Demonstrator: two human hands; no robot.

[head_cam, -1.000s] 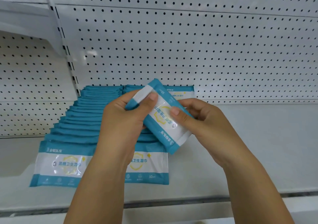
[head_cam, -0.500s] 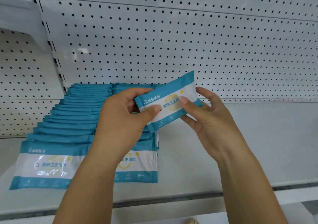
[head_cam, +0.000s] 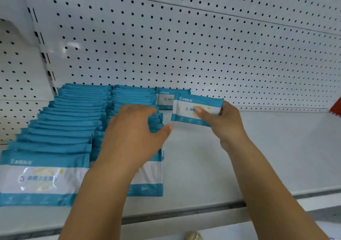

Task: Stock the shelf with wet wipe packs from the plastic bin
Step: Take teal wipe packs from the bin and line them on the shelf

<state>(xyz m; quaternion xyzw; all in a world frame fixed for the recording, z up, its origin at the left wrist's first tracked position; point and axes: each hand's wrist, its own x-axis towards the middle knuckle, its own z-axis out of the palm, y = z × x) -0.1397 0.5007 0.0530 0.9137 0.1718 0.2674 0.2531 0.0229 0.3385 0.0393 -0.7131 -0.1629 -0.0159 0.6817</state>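
Centre-right of the frame, the right hand (head_cam: 227,123) pinches a wipe pack (head_cam: 184,114) by its right end, long axis left-to-right, just in front of the lone back pack (head_cam: 166,99) on the shelf (head_cam: 258,147). The left hand (head_cam: 132,134), fingers spread, is over the middle row (head_cam: 132,96).

Your right hand (head_cam: 227,123) pinches one teal-and-white wet wipe pack (head_cam: 184,114), printed face towards you, right of frame centre over the white shelf (head_cam: 258,147). Two overlapping rows of matching packs (head_cam: 64,125) fill the left; a single pack (head_cam: 166,99) sits just behind the held one
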